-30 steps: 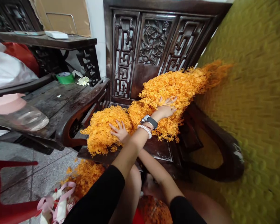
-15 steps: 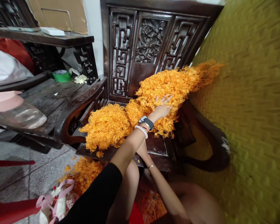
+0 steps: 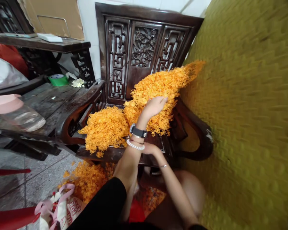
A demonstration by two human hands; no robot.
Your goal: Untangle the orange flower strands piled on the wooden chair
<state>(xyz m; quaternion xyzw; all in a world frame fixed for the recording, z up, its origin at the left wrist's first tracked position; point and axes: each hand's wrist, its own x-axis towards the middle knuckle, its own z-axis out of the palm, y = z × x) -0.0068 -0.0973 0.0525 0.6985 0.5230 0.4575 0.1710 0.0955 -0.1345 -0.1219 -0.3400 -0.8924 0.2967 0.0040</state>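
Note:
My left hand (image 3: 155, 106), with a dark-banded watch and a white beaded bracelet at the wrist, is over the right-hand heap of orange plastic-looking flower sprigs (image 3: 158, 83). Its fingers are bent together and partly hidden; whatever they hold does not show. A smaller heap of the same orange sprigs (image 3: 107, 129) lies to the left on the dark carved wooden chair (image 3: 144, 65). My right hand (image 3: 148, 148) is under my left forearm, near the seat's front edge. The forearm covers its fingers, so their state is hidden.
More orange pieces (image 3: 86, 179) lie on the floor by a printed bag (image 3: 67, 210). At left, a wooden table (image 3: 69, 99) bears a pink-lidded bottle (image 3: 16, 111) and green tape (image 3: 58, 80). A red stool (image 3: 12, 214) stands lower left. A yellow textured surface (image 3: 249, 111) borders the right.
My left hand has drawn back slightly from the right-hand heap, its spread fingers now bent together. My right hand has come up under the left forearm. The view has shifted slightly.

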